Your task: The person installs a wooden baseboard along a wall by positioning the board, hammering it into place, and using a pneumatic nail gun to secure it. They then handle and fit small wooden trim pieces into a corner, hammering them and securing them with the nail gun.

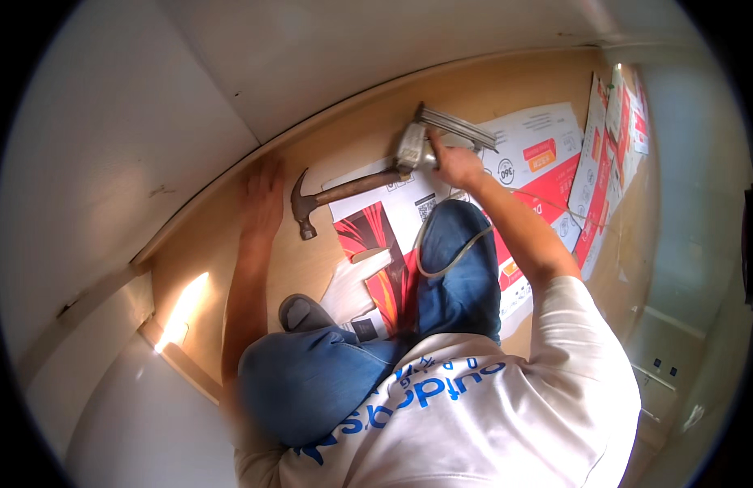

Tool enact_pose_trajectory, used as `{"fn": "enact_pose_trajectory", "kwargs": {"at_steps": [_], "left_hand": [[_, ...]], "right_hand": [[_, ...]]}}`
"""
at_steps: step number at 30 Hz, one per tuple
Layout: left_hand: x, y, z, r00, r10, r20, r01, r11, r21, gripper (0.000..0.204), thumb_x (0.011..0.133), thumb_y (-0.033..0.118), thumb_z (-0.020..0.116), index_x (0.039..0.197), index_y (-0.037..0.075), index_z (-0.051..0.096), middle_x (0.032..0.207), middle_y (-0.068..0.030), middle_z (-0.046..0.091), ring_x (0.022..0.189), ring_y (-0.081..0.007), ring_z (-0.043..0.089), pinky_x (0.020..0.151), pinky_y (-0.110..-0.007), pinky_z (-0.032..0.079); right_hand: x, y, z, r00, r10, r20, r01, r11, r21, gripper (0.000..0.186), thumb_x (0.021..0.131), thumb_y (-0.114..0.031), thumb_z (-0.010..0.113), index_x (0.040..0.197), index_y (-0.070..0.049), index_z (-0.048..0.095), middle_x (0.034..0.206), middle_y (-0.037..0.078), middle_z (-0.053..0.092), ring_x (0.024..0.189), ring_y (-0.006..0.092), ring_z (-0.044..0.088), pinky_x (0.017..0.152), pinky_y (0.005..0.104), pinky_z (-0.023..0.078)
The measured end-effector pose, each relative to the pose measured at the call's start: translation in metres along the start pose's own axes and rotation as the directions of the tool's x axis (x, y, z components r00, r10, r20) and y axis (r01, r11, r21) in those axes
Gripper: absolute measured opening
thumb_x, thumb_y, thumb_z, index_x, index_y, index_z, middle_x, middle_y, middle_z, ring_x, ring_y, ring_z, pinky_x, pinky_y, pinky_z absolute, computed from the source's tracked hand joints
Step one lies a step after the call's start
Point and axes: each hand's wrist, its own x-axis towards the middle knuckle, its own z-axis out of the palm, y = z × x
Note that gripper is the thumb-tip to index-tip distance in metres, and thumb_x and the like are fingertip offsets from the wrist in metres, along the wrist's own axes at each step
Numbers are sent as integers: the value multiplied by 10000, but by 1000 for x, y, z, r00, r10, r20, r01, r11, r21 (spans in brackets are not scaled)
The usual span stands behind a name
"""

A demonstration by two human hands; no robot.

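My right hand (460,166) is wrapped round the grip of a metallic air nail gun (414,146). The tool's long rail points away to the right, and its front end is close to the wooden strip along the wall. A thin air hose (466,250) loops across my knee. Far to the left, my left hand (265,195) lies flat with fingers stretched out, touching the wood near that strip. Between both hands rests a claw hammer (356,189); its rusty head is nearest my left hand, and the handle's end reaches the nail gun.
Flattened red and white cardboard (547,130) covers part of the wooden floor (197,244) under and beside me. More cardboard (596,163) leans at the right. A pale wall (205,73) runs along the far side. My knees and a grey shoe (301,313) are in the middle.
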Motion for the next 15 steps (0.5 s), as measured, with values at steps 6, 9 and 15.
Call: {"fn": "enact_pose_trajectory", "kwargs": {"at_steps": [6, 9, 15], "left_hand": [[-90, -26, -19, 960, -240, 146, 252, 965, -70, 410, 939, 144, 540, 1340, 104, 615, 1444, -107, 566, 1351, -296, 509, 1106, -476, 399], [-144, -12, -66, 949, -282, 145, 301, 944, -134, 337, 904, 123, 596, 1226, 112, 696, 1312, -89, 646, 1259, -272, 571, 1047, -445, 434], [-301, -27, -112, 504, -861, 69, 860, 493, -132, 317, 915, 108, 591, 1212, 130, 700, 1224, -98, 668, 1218, -286, 583, 1058, -439, 443]], "right_hand": [[72, 76, 54, 969, 203, -140, -195, 979, 67, 924, 848, -328, 713, 1613, -91, 253, 1224, 309, 676, 1112, 475, 666, 964, 523, 529], [87, 91, 76, 950, 245, -192, -214, 962, 169, 905, 892, -428, 655, 1613, -69, 242, 1289, 364, 628, 1203, 500, 621, 1020, 516, 499], [73, 4, 54, 630, -339, -699, 255, 940, -227, 710, 885, -271, 678, 1490, 17, 441, 1424, 286, 533, 1277, 508, 523, 1097, 521, 429]]}}
